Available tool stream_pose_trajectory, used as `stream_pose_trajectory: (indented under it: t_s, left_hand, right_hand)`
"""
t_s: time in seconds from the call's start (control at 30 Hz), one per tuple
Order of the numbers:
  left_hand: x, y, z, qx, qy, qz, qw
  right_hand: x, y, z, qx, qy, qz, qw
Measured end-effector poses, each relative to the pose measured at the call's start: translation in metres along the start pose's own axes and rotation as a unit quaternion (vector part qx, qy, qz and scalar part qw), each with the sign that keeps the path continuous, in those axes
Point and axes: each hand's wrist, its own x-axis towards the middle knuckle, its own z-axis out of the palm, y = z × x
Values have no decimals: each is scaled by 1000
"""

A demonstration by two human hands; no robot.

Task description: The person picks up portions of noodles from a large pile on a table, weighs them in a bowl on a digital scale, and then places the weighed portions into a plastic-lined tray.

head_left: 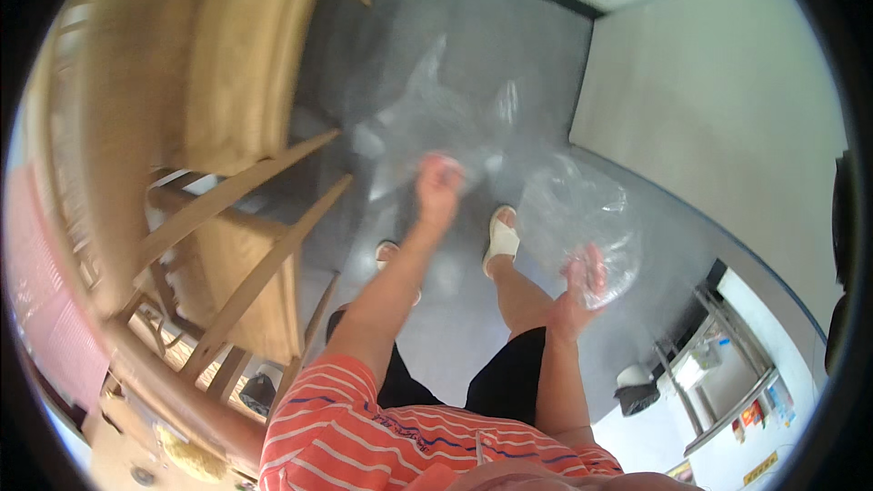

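Note:
Smeared by motion, my left hand [439, 177] is closed at the lower edge of a thin clear plastic bag [427, 105], which spreads out beyond it over the grey floor. Farther right and nearer to me, my right hand [582, 282] has its fingers bent around a second crumpled clear plastic bag [587, 205]. That bag puffs up above the fingers and bunches beside them. Both hands are apart from each other, in the air in front of my legs. Blur hides the exact edges of the plastic and whether the two pieces join.
Wooden chairs [236, 282] with slanting legs crowd the left, beside a table edge with a pink cover [55, 264]. A pale wall [709, 82] rises at the right. Small bins [637, 389] and a metal rack [727, 364] stand at the lower right.

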Motion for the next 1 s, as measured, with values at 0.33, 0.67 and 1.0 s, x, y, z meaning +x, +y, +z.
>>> stream_pose_trajectory:
  t_s: [0.33,0.67,1.0]
  left_hand:
    - [-92,400,-14,113,-212,231,943]
    - [-122,576,-149,-204,-33,-4,978]
    - [-50,653,-274,-377,-99,203,898]
  right_hand:
    - [-51,-252,22,40,-376,-29,925]
    - [-115,-419,98,48,-315,-307,897]
    - [-194,-508,225,-81,-222,-776,585]
